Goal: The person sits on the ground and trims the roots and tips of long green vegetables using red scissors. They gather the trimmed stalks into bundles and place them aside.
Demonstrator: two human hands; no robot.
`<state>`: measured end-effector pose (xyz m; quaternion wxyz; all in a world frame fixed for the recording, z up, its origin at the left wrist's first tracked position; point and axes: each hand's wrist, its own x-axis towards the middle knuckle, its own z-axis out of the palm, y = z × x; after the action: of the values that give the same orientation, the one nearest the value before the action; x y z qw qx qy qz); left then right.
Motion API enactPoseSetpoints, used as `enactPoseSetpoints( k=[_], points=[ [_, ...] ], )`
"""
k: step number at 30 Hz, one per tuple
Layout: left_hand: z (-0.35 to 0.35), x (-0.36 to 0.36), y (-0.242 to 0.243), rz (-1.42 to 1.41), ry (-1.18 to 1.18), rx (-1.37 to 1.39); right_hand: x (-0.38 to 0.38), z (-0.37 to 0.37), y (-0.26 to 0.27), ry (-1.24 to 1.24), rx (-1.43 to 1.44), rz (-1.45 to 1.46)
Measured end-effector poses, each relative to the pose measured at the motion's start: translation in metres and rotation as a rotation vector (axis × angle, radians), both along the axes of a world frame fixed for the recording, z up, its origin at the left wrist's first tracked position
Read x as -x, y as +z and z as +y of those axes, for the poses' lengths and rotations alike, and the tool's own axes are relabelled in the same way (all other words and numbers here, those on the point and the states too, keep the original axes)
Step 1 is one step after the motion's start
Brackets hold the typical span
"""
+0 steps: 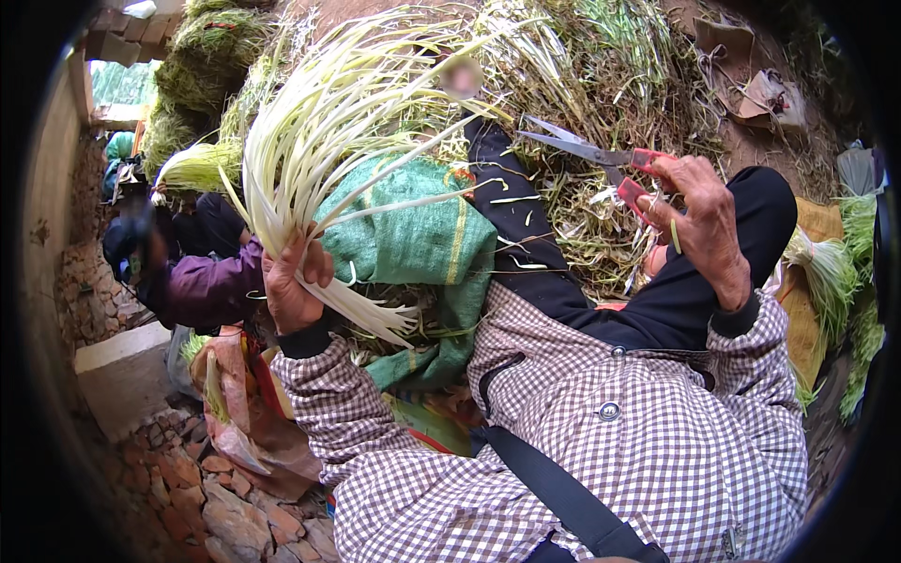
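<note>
My left hand [299, 278] is closed around a bunch of long, pale yellow-green stalks, which look like blanched chives [303, 155]. Their leafy ends fan upward and to the right, and the white cut ends stick out below my fist. In my right hand [700, 218] are scissors with red handles [588, 148], blades parted and pointing left toward the leaf tips, not touching them. A green woven sack [408, 232] lies beneath the bunch, beside my outstretched leg. Loose bits of stalk rest on my dark trousers [524, 232].
Another person in a purple sleeve [218, 281] works close by on the left, near a tied green bunch [197, 165]. Straw and trimmings [591, 232] cover the ground ahead. Bundles [820, 267] lie on the right. A pale block [123, 373] and broken bricks [239, 521] are at lower left.
</note>
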<state>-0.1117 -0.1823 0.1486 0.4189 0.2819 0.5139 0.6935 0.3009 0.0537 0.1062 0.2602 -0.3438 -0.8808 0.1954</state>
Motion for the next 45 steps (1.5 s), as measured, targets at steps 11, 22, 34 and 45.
enactPoseSetpoints(
  k=[11, 22, 34, 45],
  points=[
    [0.002, -0.007, 0.007, -0.021, -0.010, -0.016, 0.047, 0.036, 0.023, 0.177, -0.401, -0.069],
    [-0.007, 0.001, -0.001, 0.036, 0.007, 0.049, 0.056, 0.042, 0.011, 0.168, -0.416, -0.094],
    [0.011, -0.022, 0.014, 0.043, 0.055, 0.071, 0.003, 0.028, 0.024, 0.222, 0.144, -0.007],
    [0.004, -0.012, 0.007, 0.127, -0.048, 0.099, 0.030, 0.095, 0.011, -0.099, -0.124, -0.517]
  ],
)
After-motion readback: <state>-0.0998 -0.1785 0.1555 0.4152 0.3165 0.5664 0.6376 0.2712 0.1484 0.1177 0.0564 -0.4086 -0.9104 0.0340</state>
